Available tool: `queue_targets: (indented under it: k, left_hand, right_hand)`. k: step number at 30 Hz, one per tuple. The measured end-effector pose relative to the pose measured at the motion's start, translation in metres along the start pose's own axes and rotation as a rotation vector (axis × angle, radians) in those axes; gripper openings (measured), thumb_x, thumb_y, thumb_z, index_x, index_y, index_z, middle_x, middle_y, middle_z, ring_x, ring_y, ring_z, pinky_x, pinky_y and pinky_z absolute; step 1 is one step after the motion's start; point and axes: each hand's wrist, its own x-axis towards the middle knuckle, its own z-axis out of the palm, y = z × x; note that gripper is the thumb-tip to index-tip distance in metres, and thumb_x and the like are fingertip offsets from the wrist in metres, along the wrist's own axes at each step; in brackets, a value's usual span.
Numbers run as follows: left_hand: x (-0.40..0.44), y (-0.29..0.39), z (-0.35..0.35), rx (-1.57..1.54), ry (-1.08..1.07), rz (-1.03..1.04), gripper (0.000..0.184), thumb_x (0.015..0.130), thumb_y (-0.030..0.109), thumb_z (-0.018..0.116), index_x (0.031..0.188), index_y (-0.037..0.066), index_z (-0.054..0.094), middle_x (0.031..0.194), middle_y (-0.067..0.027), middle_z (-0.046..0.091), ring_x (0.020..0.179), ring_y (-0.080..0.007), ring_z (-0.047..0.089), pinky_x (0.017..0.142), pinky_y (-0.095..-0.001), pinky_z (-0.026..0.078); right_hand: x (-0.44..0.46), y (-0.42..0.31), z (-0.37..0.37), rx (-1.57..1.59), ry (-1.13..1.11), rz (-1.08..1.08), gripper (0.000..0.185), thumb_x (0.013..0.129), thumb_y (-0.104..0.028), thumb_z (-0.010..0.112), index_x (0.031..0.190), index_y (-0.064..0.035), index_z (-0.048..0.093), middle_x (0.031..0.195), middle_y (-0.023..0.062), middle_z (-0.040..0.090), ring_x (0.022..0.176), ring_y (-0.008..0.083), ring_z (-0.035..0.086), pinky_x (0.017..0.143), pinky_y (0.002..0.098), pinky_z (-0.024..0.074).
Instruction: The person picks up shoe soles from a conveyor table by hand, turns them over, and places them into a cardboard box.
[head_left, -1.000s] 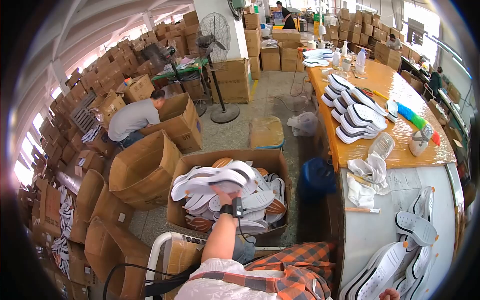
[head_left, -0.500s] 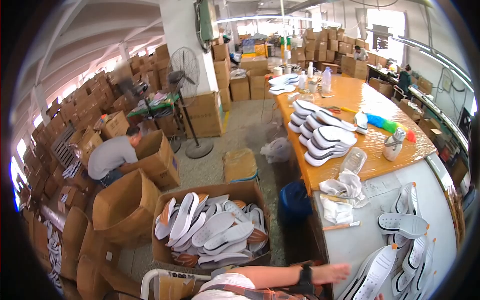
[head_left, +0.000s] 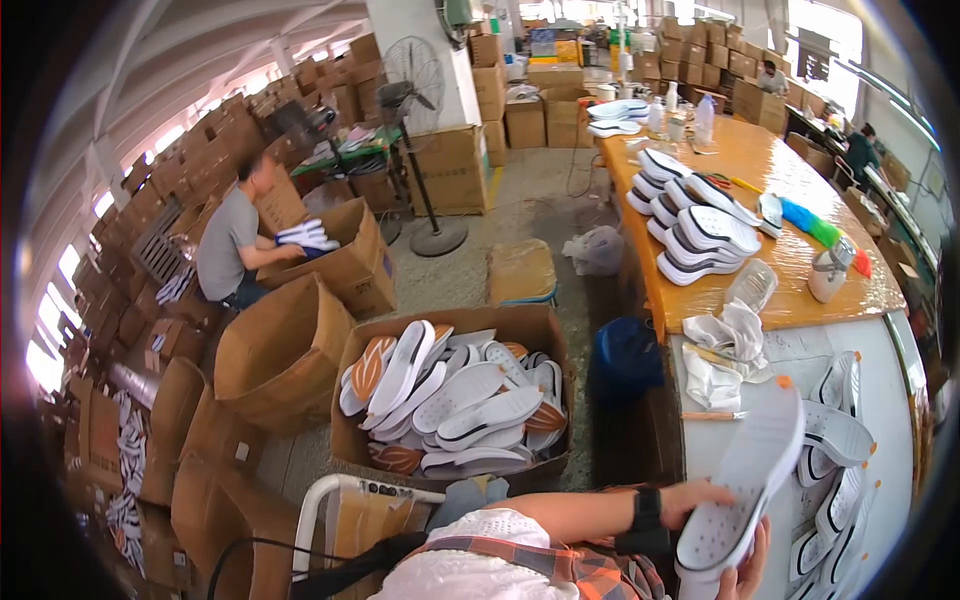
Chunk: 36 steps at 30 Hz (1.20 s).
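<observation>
My left hand [head_left: 695, 502], with a black band at the wrist, has its fingers closed on the left side of a white shoe sole [head_left: 757, 455] dotted with small holes. On the lower right side, my right hand [head_left: 748, 568] grips the same sole, its fingers curled around the edge. The sole is tilted above the grey tabletop [head_left: 705, 440], and more white sole shows beneath its heel end; how many are held cannot be made out. Right of my hands lie several loose soles [head_left: 838, 435] with orange tips.
A cardboard box [head_left: 350, 440] full of soles stands left of the table. Stacked soles [head_left: 705, 235], a clear plastic container [head_left: 752, 285], white cloths [head_left: 725, 340] and a brush [head_left: 715, 415] lie on the tabletops. A blue bin [head_left: 625, 360] is below. A co-worker [head_left: 228, 235] handles soles at another box.
My left hand has gone from stretched out to gripping the sole. The sole has risen off the table between both hands. The co-worker has straightened up, with soles in hand.
</observation>
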Motion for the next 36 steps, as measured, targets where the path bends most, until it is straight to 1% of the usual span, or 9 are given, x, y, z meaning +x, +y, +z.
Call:
queue_targets:
  k: [4,8,12,14,22,24,28,30,36]
  left_hand:
    - [-0.066,0.059,-0.040,-0.229,0.286,0.075,0.040,0.083,0.023,0.058,0.115,0.001,0.049,0.107,-0.0144,0.058,0.097,-0.0274,0.058,0.091,-0.0394,0.042]
    - [-0.141,0.101,-0.090,-0.182,0.614,0.857,0.040,0.082,0.023,0.060,0.115,0.003,0.047,0.113,-0.0127,0.055,0.104,-0.0284,0.054,0.092,-0.0434,0.041]
    - [-0.224,0.126,-0.155,-0.406,1.308,1.219,0.047,0.078,0.038,0.063,0.116,0.014,0.047,0.113,-0.0035,0.051,0.098,-0.0232,0.050,0.081,-0.0419,0.044]
    - [-0.273,0.123,-0.203,-0.399,1.280,1.451,0.056,0.074,0.051,0.063,0.117,0.019,0.046,0.110,-0.0031,0.049,0.092,-0.0217,0.046,0.076,-0.0419,0.044]
    - [-0.423,0.096,-0.373,-0.303,1.720,1.193,0.065,0.083,0.049,0.044,0.127,0.002,0.039,0.125,-0.0143,0.044,0.112,-0.0280,0.043,0.089,-0.0383,0.037]
    - [-0.469,0.102,-0.445,-0.258,1.708,1.057,0.059,0.088,0.042,0.037,0.127,-0.003,0.039,0.124,-0.0173,0.046,0.112,-0.0268,0.045,0.093,-0.0329,0.035]
    - [-0.386,0.146,-0.417,0.134,1.588,1.191,0.059,0.085,0.038,0.044,0.132,0.004,0.033,0.132,-0.0087,0.038,0.118,-0.0267,0.038,0.089,-0.0380,0.038]
    - [-0.276,0.182,-0.325,-0.194,1.603,1.203,0.061,0.082,0.040,0.049,0.131,0.006,0.032,0.132,-0.0039,0.038,0.117,-0.0241,0.039,0.089,-0.0400,0.037]
    - [-0.039,0.169,-0.154,0.295,0.585,0.691,0.028,0.086,0.019,0.051,0.112,0.009,0.047,0.100,-0.0101,0.056,0.084,-0.0225,0.056,0.074,-0.0346,0.048]
  right_hand:
    - [0.021,-0.008,0.016,0.129,-0.040,0.012,0.041,0.085,-0.004,0.051,0.125,0.0023,0.043,0.135,0.0159,0.036,0.122,0.0259,0.038,0.097,0.0374,0.0338]
    - [0.011,0.009,0.009,0.131,-0.144,0.121,0.030,0.086,0.000,0.050,0.115,0.0021,0.053,0.129,0.0153,0.045,0.115,0.0225,0.045,0.093,0.0328,0.0387]
    - [0.000,0.026,0.003,0.147,-0.141,0.184,0.024,0.086,0.001,0.050,0.110,0.0024,0.056,0.120,0.0143,0.052,0.110,0.0206,0.050,0.092,0.0310,0.0399]
    - [-0.008,0.038,-0.003,0.136,-0.135,0.239,0.024,0.086,0.000,0.050,0.109,0.0022,0.056,0.117,0.0134,0.054,0.108,0.0201,0.051,0.092,0.0308,0.0398]
    - [-0.008,0.054,-0.007,0.123,-0.138,0.323,0.032,0.082,0.001,0.053,0.113,0.0026,0.053,0.115,0.0119,0.055,0.107,0.0197,0.051,0.093,0.0299,0.0382]
    - [0.000,0.065,-0.005,0.176,-0.052,0.294,0.025,0.076,0.008,0.052,0.099,0.0007,0.058,0.106,0.0103,0.056,0.094,0.0163,0.056,0.080,0.0282,0.0465]
    - [0.010,0.087,-0.027,0.034,-0.074,0.127,0.025,0.079,0.000,0.060,0.104,-0.0021,0.057,0.113,0.0091,0.054,0.094,0.0174,0.057,0.078,0.0303,0.0478]
    - [0.015,0.088,-0.038,0.083,0.091,0.157,0.023,0.081,-0.001,0.058,0.104,-0.0035,0.058,0.112,0.0067,0.056,0.099,0.0162,0.055,0.082,0.0289,0.0456]
    - [0.038,0.120,-0.102,0.251,0.537,0.230,0.029,0.082,-0.003,0.056,0.110,-0.0005,0.052,0.111,0.0085,0.053,0.099,0.0142,0.052,0.081,0.0265,0.0441]
